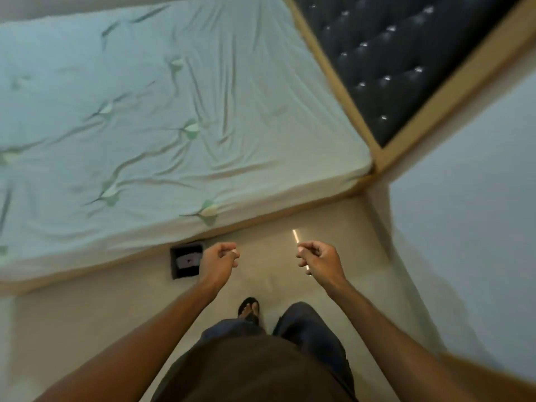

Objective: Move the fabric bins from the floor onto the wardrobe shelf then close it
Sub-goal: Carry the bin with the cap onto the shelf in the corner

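Black bin [187,261] stands on the floor [87,314], tight against the bed [174,111] and just beside the left hand [219,258]. Left hand and right hand [317,258] both have their fingers curled in and grip nothing. Risk: soft walls may buckle under a one-handed lift and spill the contents, and the bed edge crowds the reach. Wardrobe not in view. Count: one bin, two hands, one bed.

We find a bedroom in a home. A bed [174,111] under a pale, leaf-printed sheet [246,158] dominates. At the bed's head stands a dark, button-tufted headboard [406,59] in a wooden frame. Alongside the bed runs a beige floor [87,314], and a plain wall [470,227] adjoins the bed's head corner.
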A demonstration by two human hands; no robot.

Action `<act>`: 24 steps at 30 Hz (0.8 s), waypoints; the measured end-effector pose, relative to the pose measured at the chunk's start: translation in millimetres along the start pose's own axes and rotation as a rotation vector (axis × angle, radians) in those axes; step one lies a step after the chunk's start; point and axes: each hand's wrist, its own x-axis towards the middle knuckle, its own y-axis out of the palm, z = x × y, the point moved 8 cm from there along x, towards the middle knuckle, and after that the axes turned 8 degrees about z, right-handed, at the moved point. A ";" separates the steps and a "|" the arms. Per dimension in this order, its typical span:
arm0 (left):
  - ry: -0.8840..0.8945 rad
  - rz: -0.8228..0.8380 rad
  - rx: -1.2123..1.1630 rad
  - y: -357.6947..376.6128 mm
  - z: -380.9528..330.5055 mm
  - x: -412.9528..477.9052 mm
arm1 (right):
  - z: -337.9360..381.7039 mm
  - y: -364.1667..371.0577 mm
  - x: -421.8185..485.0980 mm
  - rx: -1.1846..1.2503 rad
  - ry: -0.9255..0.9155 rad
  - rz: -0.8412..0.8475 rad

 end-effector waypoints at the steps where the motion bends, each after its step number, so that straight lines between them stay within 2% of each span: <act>1: -0.023 -0.041 -0.036 -21.5 8.3 2.8 | 12.1 22.3 12.9 -0.034 -0.003 0.051; 7: -0.179 -0.291 -0.248 -122.5 63.7 18.3 | 68.4 155.1 82.3 -0.204 -0.024 0.339; 11: -0.307 -0.451 -0.371 -154.8 129.8 45.8 | 52.8 246.2 149.6 -0.409 -0.010 0.516; 13: -0.380 -0.528 -0.416 -171.1 178.3 66.0 | 28.5 299.3 182.8 -0.528 -0.012 0.605; 17: -0.517 -0.571 -0.409 -193.5 270.9 109.0 | -34.7 377.4 235.1 -0.694 -0.005 0.703; 21: -0.581 -0.524 -0.236 -222.5 373.7 188.5 | -127.1 458.5 296.4 -0.755 0.028 0.705; 24: -0.571 -0.410 -0.057 -236.2 439.9 252.0 | -194.0 502.1 334.9 -0.783 0.045 0.676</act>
